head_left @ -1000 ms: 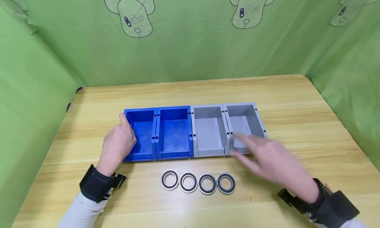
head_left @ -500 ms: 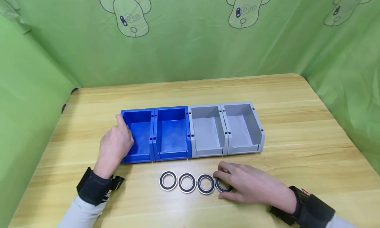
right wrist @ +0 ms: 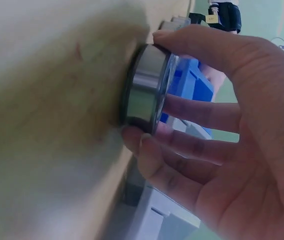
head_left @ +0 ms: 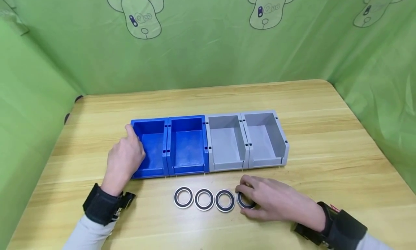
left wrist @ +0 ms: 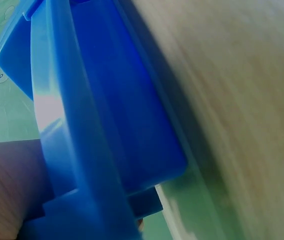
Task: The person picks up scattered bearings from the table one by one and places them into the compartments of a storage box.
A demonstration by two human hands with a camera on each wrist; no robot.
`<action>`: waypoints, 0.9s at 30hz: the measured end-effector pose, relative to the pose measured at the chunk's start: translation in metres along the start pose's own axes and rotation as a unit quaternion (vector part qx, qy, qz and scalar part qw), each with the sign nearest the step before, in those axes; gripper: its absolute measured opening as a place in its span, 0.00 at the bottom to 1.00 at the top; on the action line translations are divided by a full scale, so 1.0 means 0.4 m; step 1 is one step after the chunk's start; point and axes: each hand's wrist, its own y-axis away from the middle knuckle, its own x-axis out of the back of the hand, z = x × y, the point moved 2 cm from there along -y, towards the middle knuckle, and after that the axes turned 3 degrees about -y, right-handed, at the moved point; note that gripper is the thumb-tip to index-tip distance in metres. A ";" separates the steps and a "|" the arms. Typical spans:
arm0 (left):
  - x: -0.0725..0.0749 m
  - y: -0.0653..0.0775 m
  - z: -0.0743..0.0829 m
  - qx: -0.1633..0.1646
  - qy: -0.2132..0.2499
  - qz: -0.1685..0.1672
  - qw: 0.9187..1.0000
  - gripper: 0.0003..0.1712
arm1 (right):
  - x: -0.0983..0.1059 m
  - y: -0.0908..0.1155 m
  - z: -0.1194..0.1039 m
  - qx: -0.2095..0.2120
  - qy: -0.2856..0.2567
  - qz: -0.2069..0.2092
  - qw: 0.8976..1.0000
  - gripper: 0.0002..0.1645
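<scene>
My left hand (head_left: pixel 126 156) grips the left side wall of the leftmost blue bin (head_left: pixel 155 145); most of its fingers are hidden. In the left wrist view the bin's blue wall (left wrist: pixel 89 125) fills the middle, with part of the hand (left wrist: pixel 7 190) behind it. In front of the bins lies a row of ring-shaped ball bearings with black seals. My right hand (head_left: pixel 273 199) pinches the rightmost bearing (head_left: pixel 244 201) between thumb and fingers. The right wrist view shows this bearing's shiny steel rim (right wrist: pixel 147 85) close to the tabletop. Three bearings (head_left: pixel 204 199) lie flat to its left.
A second blue bin (head_left: pixel 188 149) and two grey bins (head_left: pixel 227 145) stand side by side with the first, joined in one row. Beneath is a wood-grain table (head_left: pixel 97 134). Green curtains (head_left: pixel 201 55) enclose its back and sides.
My right hand has come from over the right grey bin down to the rightmost bearing and taken hold of it. The left hand stays on the blue bin. The view shifts slightly.
</scene>
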 end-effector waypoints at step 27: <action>-0.003 -0.001 -0.003 -0.003 0.010 -0.009 1.000 0.23 | 0.153 0.028 0.038 -0.008 0.002 0.067 0.998 0.26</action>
